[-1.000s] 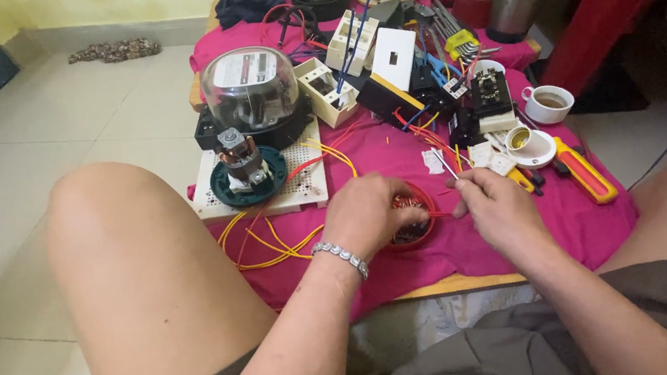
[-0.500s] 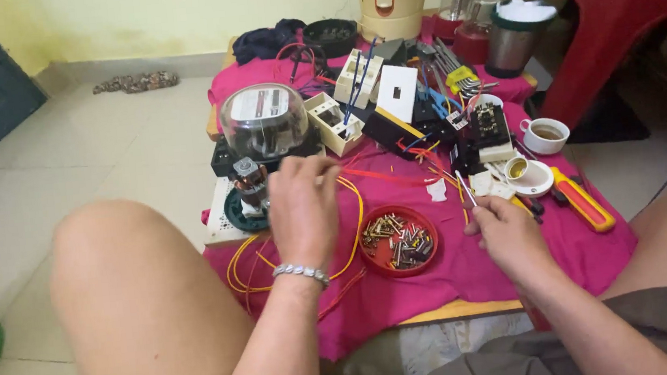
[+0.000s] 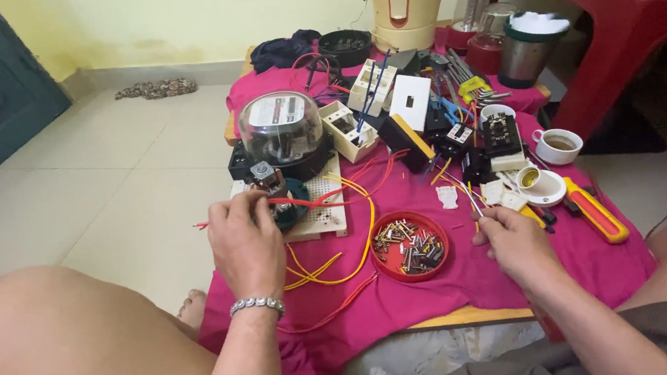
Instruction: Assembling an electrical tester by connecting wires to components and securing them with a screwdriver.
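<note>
A low board draped in a magenta cloth [image 3: 473, 280] sits on a pale tiled floor, with a yellow wall behind and a red table to the right.

The left hand [image 3: 246, 241] has its fingers curled together, pinching a red wire [image 3: 286, 203] near the cloth's left edge. The wire's long axis runs nearly level, left to right: one short end pokes out past the knuckles toward the bare tiles, and the rest leads right over a white perforated board [image 3: 318, 212]. Just beyond the fingers stands a small motor [image 3: 266, 176], with a clear-domed meter [image 3: 281, 127] behind it.

The right hand [image 3: 511, 240] is loosely closed, fingertips pinching thin coloured wires [image 3: 467, 195] that rise up and away toward the black parts. A yellow-handled tool [image 3: 595, 209] lies just to its right.

Between the hands sits a red round dish [image 3: 409, 245] of screws, with loops of yellow wire [image 3: 339, 260] beside it. Open cloth lies in front of the dish; the far half is crowded.
</note>
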